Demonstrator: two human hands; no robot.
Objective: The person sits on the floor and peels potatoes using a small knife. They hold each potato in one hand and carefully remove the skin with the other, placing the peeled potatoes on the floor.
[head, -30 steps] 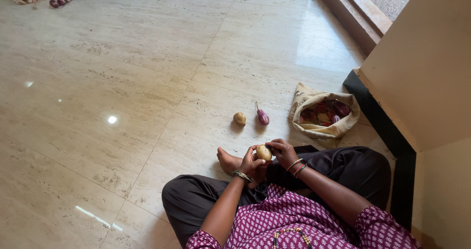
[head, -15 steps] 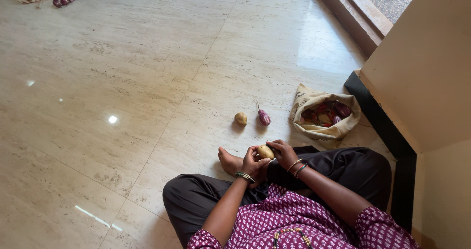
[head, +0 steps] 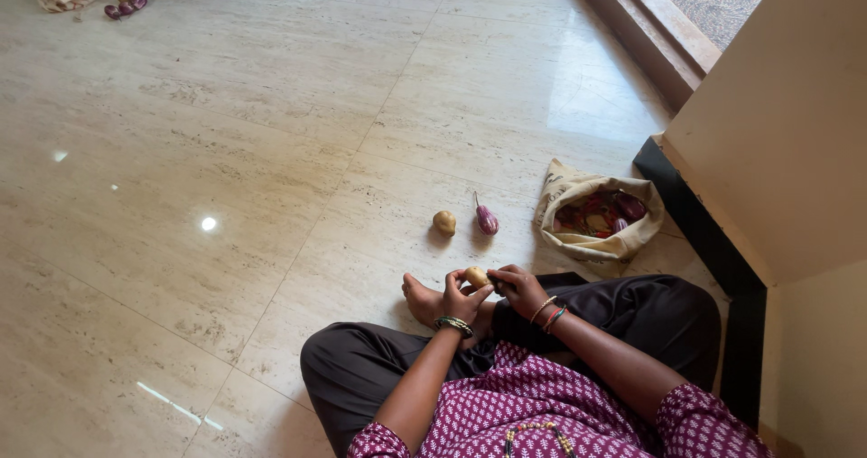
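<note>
Head view: potato [head: 476, 276] between both hands' grip.

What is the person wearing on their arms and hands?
Both forearms are bare below short maroon sleeves printed with small white motifs. The left hand has a band of green and gold bangles at the wrist. The right hand wears several thin bangles, gold, red and green. No gloves, and no rings can be made out.

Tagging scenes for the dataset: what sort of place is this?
Probably a room in a home, near a doorway. The person sits cross-legged on a polished stone tile floor, both hands on a potato; a cloth bag of vegetables rests by a wall corner, and a raised threshold leads outward.
</note>
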